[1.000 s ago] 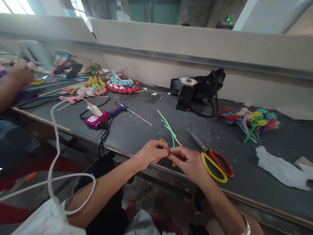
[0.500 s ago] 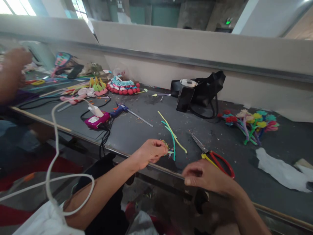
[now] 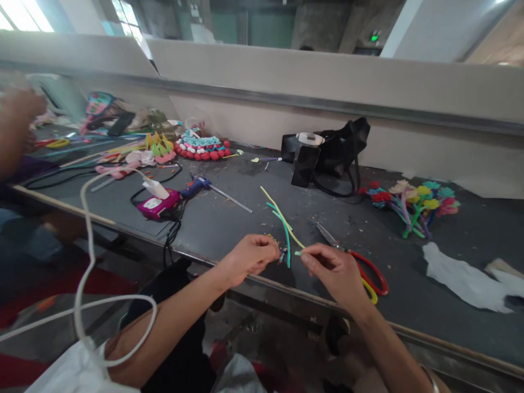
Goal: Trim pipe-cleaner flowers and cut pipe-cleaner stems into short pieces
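Observation:
My left hand point(image 3: 257, 254) is closed in a pinch at the table's front edge, beside a small heap of coloured bits point(image 3: 282, 252). Whatever lies between its fingertips is hidden. Thumb and forefinger of my right hand point(image 3: 333, 270) pinch a small pale green piece point(image 3: 298, 253). A yellow pipe cleaner point(image 3: 281, 214) runs diagonally on the table, its near end meeting the right fingertips. Across it lie green pipe cleaners point(image 3: 287, 240). Scissors point(image 3: 326, 234) with red and yellow handles rest partly behind my right hand.
A glue gun point(image 3: 196, 187) and a magenta power block point(image 3: 158, 206) lie at left. Behind stand a black bag point(image 3: 346, 144) and a beaded craft piece point(image 3: 202, 146). Pipe-cleaner flowers point(image 3: 417, 204) and white paper point(image 3: 462, 281) lie at right. Another person's hand point(image 3: 20, 109) shows far left.
My right hand has moved left and up from the table edge to the pipe cleaners and now pinches a pale green piece. My left hand has stayed nearly in place.

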`<state>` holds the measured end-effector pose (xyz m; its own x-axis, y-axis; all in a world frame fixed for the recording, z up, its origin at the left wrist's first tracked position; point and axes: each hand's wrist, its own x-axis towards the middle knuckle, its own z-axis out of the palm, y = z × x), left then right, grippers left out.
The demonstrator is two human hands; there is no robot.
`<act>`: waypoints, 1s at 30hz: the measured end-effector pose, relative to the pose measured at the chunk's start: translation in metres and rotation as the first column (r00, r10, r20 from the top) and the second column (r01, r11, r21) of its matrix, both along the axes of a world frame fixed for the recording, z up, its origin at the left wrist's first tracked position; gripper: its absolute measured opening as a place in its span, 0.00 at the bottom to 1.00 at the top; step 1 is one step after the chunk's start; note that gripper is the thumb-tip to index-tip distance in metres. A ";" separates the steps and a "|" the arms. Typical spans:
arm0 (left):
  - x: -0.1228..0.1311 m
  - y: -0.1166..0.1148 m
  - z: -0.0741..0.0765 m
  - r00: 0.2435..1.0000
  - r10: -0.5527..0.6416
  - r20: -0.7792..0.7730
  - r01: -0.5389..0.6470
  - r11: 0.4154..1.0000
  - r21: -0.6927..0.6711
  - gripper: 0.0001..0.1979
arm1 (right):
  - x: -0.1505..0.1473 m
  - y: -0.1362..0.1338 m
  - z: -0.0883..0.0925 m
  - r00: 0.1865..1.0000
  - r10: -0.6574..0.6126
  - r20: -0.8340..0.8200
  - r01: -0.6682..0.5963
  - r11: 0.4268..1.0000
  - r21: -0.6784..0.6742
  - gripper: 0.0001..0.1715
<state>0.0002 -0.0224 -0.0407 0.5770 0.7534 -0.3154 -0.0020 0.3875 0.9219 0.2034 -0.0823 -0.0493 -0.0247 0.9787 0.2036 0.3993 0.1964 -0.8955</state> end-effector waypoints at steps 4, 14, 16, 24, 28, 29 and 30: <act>0.003 -0.004 0.003 0.996 -0.032 0.080 0.034 0.999 -0.028 0.12 | -0.005 -0.002 -0.003 0.999 -0.029 0.023 0.026 0.993 0.112 0.08; 0.008 -0.009 0.000 0.983 -0.059 0.171 0.074 0.994 -0.082 0.22 | -0.026 0.001 -0.006 0.980 -0.059 0.188 -0.021 0.917 0.398 0.07; 0.008 -0.010 0.000 0.985 -0.045 0.167 0.057 0.996 -0.066 0.22 | -0.026 0.001 -0.010 0.970 -0.070 0.233 -0.031 0.914 0.404 0.07; 0.006 -0.010 -0.003 0.986 -0.061 0.156 0.069 0.997 -0.043 0.18 | -0.029 0.000 -0.010 0.931 -0.148 0.335 0.017 0.931 0.365 0.08; 0.000 -0.008 0.000 0.979 -0.169 0.110 0.175 0.984 -0.042 0.17 | -0.026 0.003 0.000 0.964 0.074 0.254 -0.128 0.971 0.201 0.12; -0.002 -0.007 0.001 0.973 -0.209 0.099 0.213 0.976 -0.037 0.17 | -0.024 0.003 0.002 0.966 0.112 0.232 -0.156 0.971 0.180 0.08; -0.004 -0.006 0.003 0.967 -0.238 0.086 0.242 0.970 -0.032 0.17 | -0.023 0.003 0.004 0.969 0.121 0.214 -0.159 0.973 0.169 0.04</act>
<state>-0.0036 -0.0281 -0.0377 0.7640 0.5770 -0.2886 0.0221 0.4237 0.9055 0.1809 -0.0791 -0.0448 -0.2178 0.9087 0.3560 0.5236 0.4166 -0.7431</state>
